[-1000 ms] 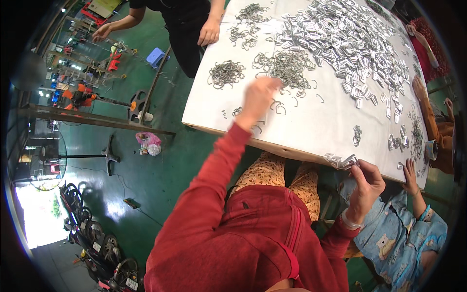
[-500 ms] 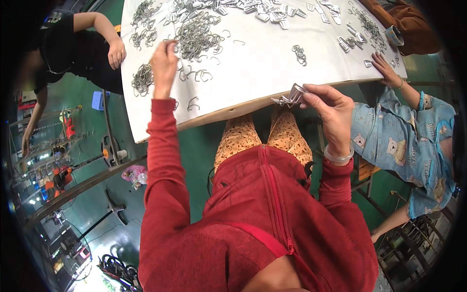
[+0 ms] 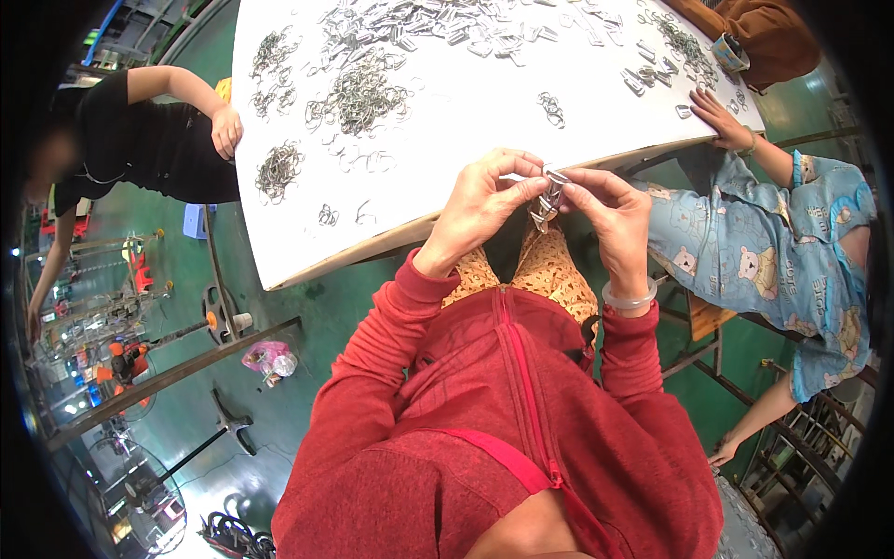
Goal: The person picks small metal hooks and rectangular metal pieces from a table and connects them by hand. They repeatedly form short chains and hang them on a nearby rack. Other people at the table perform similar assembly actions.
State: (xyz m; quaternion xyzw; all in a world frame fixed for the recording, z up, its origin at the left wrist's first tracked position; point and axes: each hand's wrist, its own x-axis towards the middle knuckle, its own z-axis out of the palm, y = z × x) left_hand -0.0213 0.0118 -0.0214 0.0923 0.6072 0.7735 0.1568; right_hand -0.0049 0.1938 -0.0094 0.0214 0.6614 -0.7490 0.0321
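Observation:
Over the near table edge, my two hands meet at a small cluster of silver metal buckles (image 3: 544, 212). My right hand (image 3: 610, 216) pinches the buckles between thumb and fingers, and several hang below the fingertips. From the left, my left hand (image 3: 486, 203) has its thumb and forefinger closed at the top buckle; whatever small piece sits between them is hidden. On the white tabletop (image 3: 466, 121), a pile of bent wire rings (image 3: 363, 104) lies beyond my left hand. A smaller heap of rings (image 3: 278, 173) is near the left edge.
Many loose silver buckles (image 3: 447, 23) cover the far part. A few linked pieces (image 3: 551, 109) lie at centre right. At left, a person in black rests a hand (image 3: 226, 130) on the edge; at right, another person's hand (image 3: 722, 119) touches the table. A metal rail (image 3: 177, 377) runs lower left.
My left hand has moved from beside the ring pile, right and nearer, to meet my right hand at the buckles. The right hand has shifted slightly left and still holds them.

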